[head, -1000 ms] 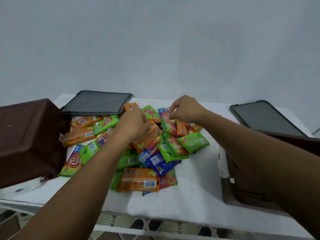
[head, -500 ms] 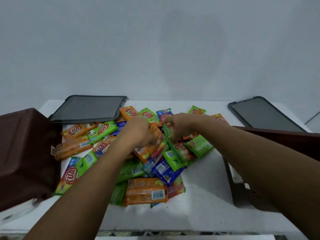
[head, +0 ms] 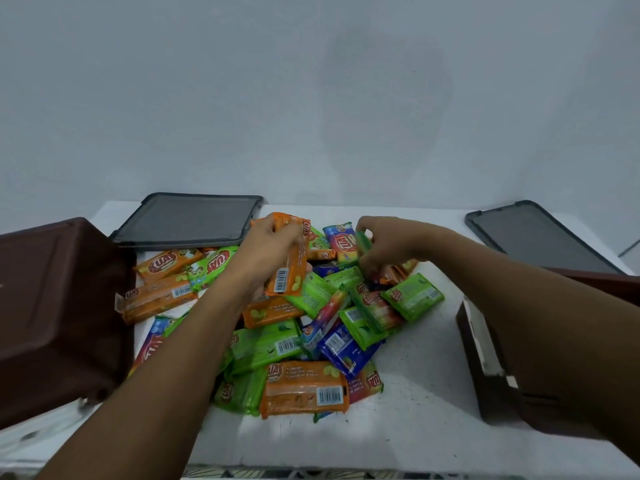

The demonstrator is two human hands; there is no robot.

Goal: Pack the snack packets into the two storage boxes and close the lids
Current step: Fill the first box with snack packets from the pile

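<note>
While both hands are in the heap, status: left hand (head: 268, 247) grips an orange packet (head: 289, 271), fingers curled round its top end. The packet stands tilted above the pile with its barcode end down towards me. Right hand (head: 388, 240) has its fingers curled on a green packet (head: 363, 239) at the far side of the pile, and I can't tell whether that one is off the others.

The rest of the snack packets (head: 301, 389) are loose in one overlapping heap mid-table, orange, green, blue and multicolour. None are visibly in a box.

Left box (head: 59, 306) is brown and sits at the left edge of the table (head: 415, 427), just beside the heap, with a few orange packets touching it. Right box (head: 485, 368) is also brown, at the right edge and mostly hidden behind my right forearm; only its near corner and rim show.

Both lids are off. Left lid (head: 187, 216) is dark grey and lies flat at the far left, behind the heap. Right lid (head: 540, 237) lies flat at the far right corner, well apart from the packets.
</note>
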